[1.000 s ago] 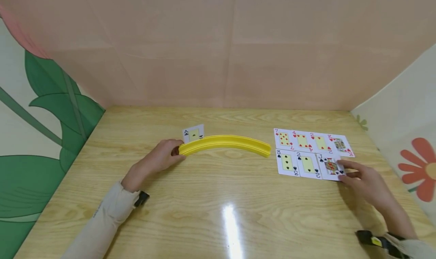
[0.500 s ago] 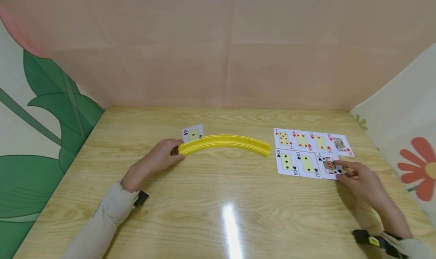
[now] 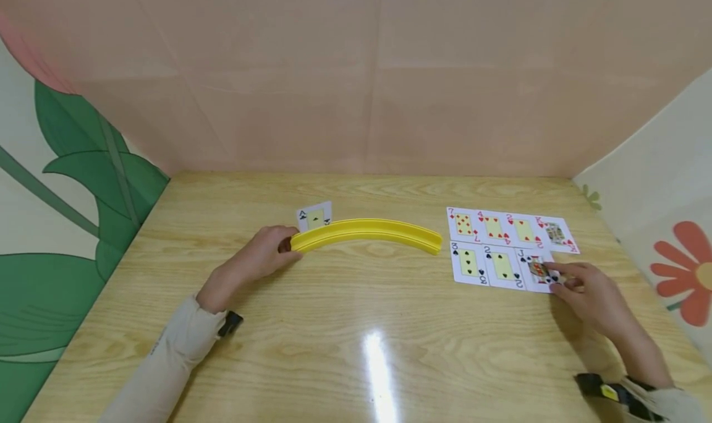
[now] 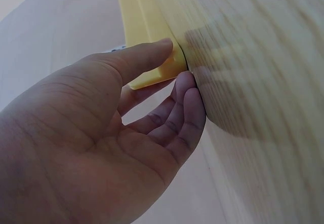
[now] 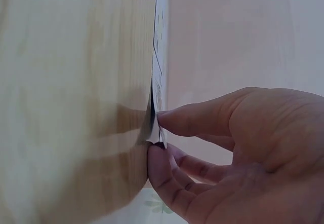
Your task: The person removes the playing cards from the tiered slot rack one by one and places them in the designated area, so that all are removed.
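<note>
A curved yellow playing card holder (image 3: 367,230) lies mid-table. My left hand (image 3: 258,256) grips its left end, thumb on the near side in the left wrist view. A black ace (image 3: 315,217) stands up at the holder's left part, its lower edge hidden. To the right, my right hand (image 3: 592,299) pinches the right edge of the jack of spades (image 3: 536,271), which ends the lower row of cards. In the right wrist view that card's edge (image 5: 158,127) is bent slightly up from the table, between thumb and fingers.
Left of the jack lie the two of spades (image 3: 503,267) and the eight of spades (image 3: 469,263). Directly above is a row of red cards: a seven (image 3: 463,224), a four (image 3: 493,227), a two (image 3: 523,231) and a king (image 3: 555,234). Walls enclose the wooden table (image 3: 311,349).
My right hand has shifted slightly left over the jack of spades, its fingers covering a little more of the card. The left hand and the card holder have stayed in place.
</note>
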A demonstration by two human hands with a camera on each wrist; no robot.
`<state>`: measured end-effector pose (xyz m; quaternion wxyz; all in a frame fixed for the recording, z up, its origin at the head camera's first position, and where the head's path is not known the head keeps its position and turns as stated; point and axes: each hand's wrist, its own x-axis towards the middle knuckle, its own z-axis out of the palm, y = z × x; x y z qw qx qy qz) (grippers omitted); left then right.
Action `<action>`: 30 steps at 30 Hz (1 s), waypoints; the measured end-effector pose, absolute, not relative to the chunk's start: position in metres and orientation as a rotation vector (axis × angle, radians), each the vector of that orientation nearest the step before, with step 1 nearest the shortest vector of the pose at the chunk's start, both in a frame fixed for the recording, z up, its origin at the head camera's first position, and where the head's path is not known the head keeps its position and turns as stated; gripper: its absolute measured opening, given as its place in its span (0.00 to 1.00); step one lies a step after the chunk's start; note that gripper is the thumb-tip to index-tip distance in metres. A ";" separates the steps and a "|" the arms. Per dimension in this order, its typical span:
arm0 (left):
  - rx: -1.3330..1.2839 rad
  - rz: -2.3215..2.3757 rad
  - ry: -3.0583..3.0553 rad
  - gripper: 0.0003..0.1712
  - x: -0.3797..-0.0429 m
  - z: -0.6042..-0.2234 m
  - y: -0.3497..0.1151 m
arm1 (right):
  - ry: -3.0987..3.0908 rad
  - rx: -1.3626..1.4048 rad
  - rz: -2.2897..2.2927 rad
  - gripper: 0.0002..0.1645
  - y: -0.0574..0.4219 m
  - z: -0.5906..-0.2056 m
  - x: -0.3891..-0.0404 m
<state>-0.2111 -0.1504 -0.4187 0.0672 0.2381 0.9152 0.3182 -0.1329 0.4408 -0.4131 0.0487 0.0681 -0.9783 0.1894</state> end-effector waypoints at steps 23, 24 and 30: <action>0.734 0.942 2.774 0.12 -0.211 -0.418 -0.152 | -2.954 0.238 0.615 0.23 0.431 -0.403 -0.133; 0.734 0.943 2.773 0.12 -0.211 -0.418 -0.152 | -2.934 0.247 0.631 0.23 0.429 -0.401 -0.133; 0.722 0.962 2.755 0.12 -0.213 -0.421 -0.151 | -2.834 0.274 0.646 0.20 0.411 -0.388 -0.134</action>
